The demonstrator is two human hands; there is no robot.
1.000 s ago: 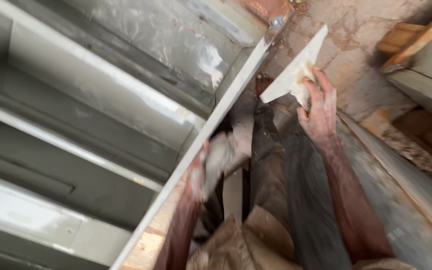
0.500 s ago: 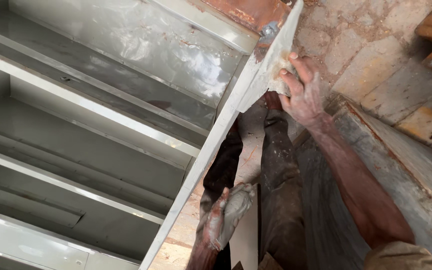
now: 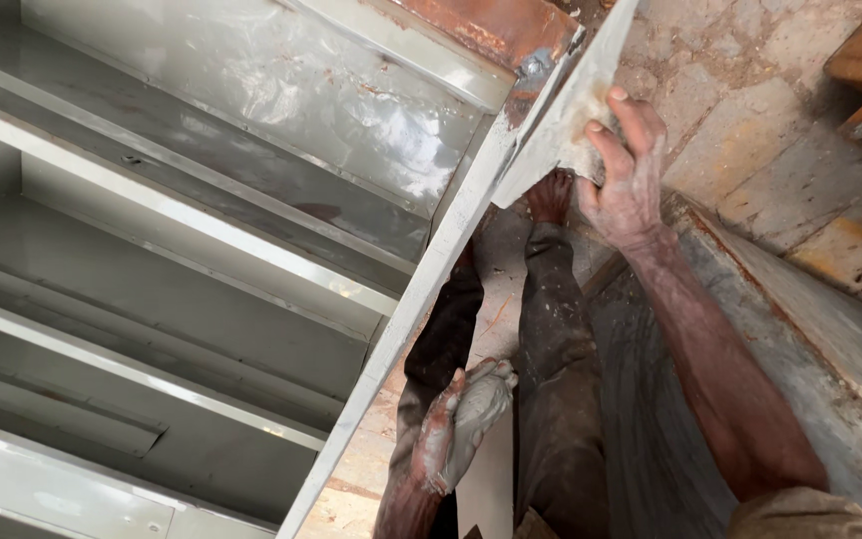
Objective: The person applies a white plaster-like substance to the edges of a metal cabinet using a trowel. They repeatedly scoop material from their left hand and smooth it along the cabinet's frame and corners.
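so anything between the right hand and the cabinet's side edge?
Only the pale sheet it holds, pressed against the cabinet edge near the rusty corner. The left hand hangs low, off the cabinet.

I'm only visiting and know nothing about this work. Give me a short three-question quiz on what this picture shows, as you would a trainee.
1. True or false: the right hand presses a pale pad against the side panel of the grey metal cabinet.
2. What coats the left hand? A) light grey paste B) bright red paint C) nothing at all
3. What colour are the patches at the cabinet's top corner?

Key
1. True: the fingers hold the pad on the panel's edge, near the top corner.
2. A: the hand is smeared grey and hangs low, between the cabinet and the legs.
3. Reddish-brown, like rust.
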